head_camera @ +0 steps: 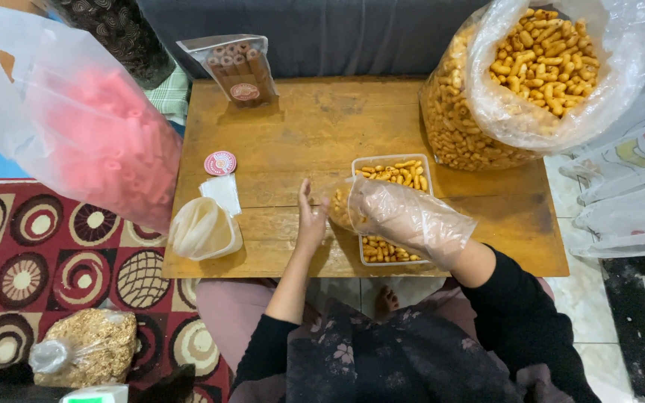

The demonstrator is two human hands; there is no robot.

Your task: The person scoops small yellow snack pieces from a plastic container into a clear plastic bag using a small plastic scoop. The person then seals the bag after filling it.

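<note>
Near the table's (pixel 285 134) front edge, the bare left hand (pixel 310 216) stands open, fingers together, beside the gloved right hand (pixel 382 213), apparently cupping snacks (pixel 341 209) over the tub (pixel 393 168).

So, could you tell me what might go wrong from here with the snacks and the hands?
The gloved right hand holds snacks above the tub's near-left rim, beside the bare left hand; pieces could drop onto the wooden table. The loose plastic glove may slip or snag. The big open snack bag sits at the table's far right corner and could tip and spill.
</note>
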